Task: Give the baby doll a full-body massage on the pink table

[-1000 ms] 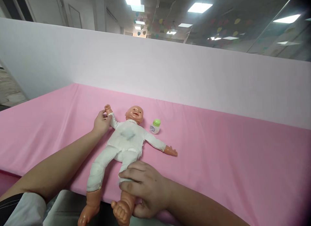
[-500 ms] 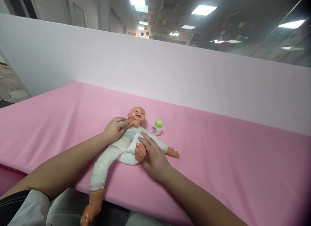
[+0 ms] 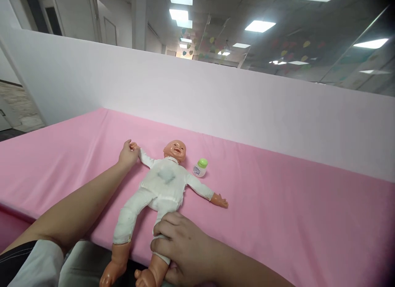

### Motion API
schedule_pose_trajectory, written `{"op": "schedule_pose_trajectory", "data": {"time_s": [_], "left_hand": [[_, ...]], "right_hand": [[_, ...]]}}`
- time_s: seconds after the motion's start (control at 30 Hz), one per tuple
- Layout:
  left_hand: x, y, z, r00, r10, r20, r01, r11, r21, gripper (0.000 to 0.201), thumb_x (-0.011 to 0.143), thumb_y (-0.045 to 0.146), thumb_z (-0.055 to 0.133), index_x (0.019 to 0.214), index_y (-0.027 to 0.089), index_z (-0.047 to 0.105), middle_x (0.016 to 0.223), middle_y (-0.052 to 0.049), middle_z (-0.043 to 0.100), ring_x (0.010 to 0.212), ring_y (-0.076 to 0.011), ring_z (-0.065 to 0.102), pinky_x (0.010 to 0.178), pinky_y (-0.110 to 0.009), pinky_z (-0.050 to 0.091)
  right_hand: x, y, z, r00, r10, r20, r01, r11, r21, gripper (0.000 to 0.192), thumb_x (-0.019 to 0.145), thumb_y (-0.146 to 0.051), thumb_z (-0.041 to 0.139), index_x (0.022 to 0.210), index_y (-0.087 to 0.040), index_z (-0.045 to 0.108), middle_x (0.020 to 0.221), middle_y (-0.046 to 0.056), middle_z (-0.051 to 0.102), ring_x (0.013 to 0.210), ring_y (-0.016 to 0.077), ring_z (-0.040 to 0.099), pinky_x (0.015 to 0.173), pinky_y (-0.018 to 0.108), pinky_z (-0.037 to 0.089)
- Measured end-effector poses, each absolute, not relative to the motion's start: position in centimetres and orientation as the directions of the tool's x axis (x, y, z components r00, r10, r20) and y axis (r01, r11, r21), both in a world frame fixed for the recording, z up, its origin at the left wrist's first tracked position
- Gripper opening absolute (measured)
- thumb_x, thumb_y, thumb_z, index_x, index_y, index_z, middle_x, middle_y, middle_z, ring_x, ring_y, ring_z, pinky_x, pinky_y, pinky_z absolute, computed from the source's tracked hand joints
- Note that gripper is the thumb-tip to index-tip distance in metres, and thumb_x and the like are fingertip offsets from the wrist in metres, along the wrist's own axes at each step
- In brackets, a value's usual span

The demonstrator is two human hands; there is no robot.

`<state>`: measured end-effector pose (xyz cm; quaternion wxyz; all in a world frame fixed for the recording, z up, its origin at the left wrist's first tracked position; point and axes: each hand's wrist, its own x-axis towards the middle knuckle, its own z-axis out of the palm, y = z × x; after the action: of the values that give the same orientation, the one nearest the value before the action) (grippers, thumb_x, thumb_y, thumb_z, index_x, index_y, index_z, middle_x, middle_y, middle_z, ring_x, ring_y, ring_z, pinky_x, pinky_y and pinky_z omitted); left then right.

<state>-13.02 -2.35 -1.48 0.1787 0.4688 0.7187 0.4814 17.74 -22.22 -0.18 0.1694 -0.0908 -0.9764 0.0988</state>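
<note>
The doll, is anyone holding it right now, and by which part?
Yes. The left hand grips the doll by its outstretched hand; the right hand wraps around one lower leg near the table's edge.

Pink-covered table (image 3: 293, 204), spans full frame width.
Doll (image 3: 163, 184) lies face-up at centre-left, feet past the near edge; small green-capped bottle (image 3: 200, 167) stands just right of its head. White partition runs along the far edge.
</note>
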Motion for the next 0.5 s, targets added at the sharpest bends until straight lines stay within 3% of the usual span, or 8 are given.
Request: {"op": "schedule_pose_trajectory", "data": {"time_s": [0.1, 0.2, 0.27, 0.33, 0.4, 0.5], "left_hand": [[-13.9, -2.4, -1.3, -0.442, 0.87, 0.22, 0.617, 0.117, 0.779, 0.064, 0.09, 0.033, 0.064, 0.151, 0.017, 0.055, 0.146, -0.018, 0.063, 0.133, -0.0361, 0.061, 0.112, -0.048, 0.048], [-14.2, -2.6, -1.0, -0.412, 0.882, 0.227, 0.699, 0.146, 0.7, 0.056, 0.088, 0.033, 0.064, 0.141, 0.015, 0.064, 0.146, -0.021, 0.062, 0.138, -0.0397, 0.056, 0.117, -0.052, 0.043], [-13.9, -2.9, -0.7, -0.413, 0.878, 0.24, 0.735, 0.166, 0.657, 0.055, 0.088, 0.035, 0.063, 0.14, 0.016, 0.066, 0.151, -0.021, 0.057, 0.144, -0.0423, 0.048, 0.121, -0.057, 0.037], [-13.1, -3.8, -0.1, -0.391, 0.864, 0.318, 0.791, 0.139, 0.596, 0.054, 0.09, 0.037, 0.061, 0.141, 0.019, 0.066, 0.158, -0.018, 0.051, 0.149, -0.0422, 0.042, 0.124, -0.058, 0.031], [-11.7, -5.1, 0.7, -0.298, 0.851, 0.433, 0.852, 0.033, 0.522, 0.048, 0.093, 0.038, 0.057, 0.137, 0.021, 0.069, 0.154, -0.015, 0.054, 0.146, -0.0382, 0.046, 0.123, -0.053, 0.035], [-9.1, -7.4, 1.7, -0.102, 0.893, 0.439, 0.846, -0.154, 0.51, 0.034, 0.097, 0.041, 0.052, 0.109, 0.022, 0.077, 0.117, -0.01, 0.075, 0.112, -0.0308, 0.068, 0.105, -0.044, 0.05]], "right_hand": [[17.8, -21.9, -0.2, -0.912, 0.212, 0.352, 0.102, 0.946, -0.307, 0.046, 0.08, -0.055, 0.075, 0.112, -0.023, 0.067, 0.114, 0.007, 0.068, 0.096, 0.0244, 0.061, 0.089, 0.042, 0.05], [18.1, -21.1, 0.0, -0.844, 0.252, 0.474, 0.018, 0.896, -0.444, 0.045, 0.082, -0.055, 0.076, 0.112, -0.023, 0.066, 0.106, 0.006, 0.071, 0.091, 0.0211, 0.063, 0.088, 0.038, 0.051], [18.6, -20.2, 0.2, -0.742, 0.405, 0.535, 0.081, 0.845, -0.528, 0.029, 0.087, -0.045, 0.074, 0.103, -0.023, 0.065, 0.094, 0.003, 0.07, 0.084, 0.0189, 0.062, 0.081, 0.034, 0.05], [19.2, -19.0, 0.5, -0.611, 0.611, 0.503, 0.254, 0.753, -0.607, 0.014, 0.09, -0.035, 0.07, 0.09, -0.022, 0.063, 0.083, 0.001, 0.066, 0.076, 0.0171, 0.06, 0.073, 0.031, 0.048], [20.0, -17.6, 0.7, -0.505, 0.775, 0.381, 0.444, 0.611, -0.655, 0.02, 0.093, -0.032, 0.068, 0.078, -0.022, 0.059, 0.077, 0.0, 0.064, 0.071, 0.0157, 0.058, 0.067, 0.029, 0.044], [20.8, -15.8, 0.5, -0.411, 0.891, 0.19, 0.627, 0.429, -0.65, 0.036, 0.099, -0.046, 0.065, 0.073, -0.022, 0.056, 0.071, -0.001, 0.064, 0.066, 0.0159, 0.058, 0.062, 0.029, 0.04]]}}
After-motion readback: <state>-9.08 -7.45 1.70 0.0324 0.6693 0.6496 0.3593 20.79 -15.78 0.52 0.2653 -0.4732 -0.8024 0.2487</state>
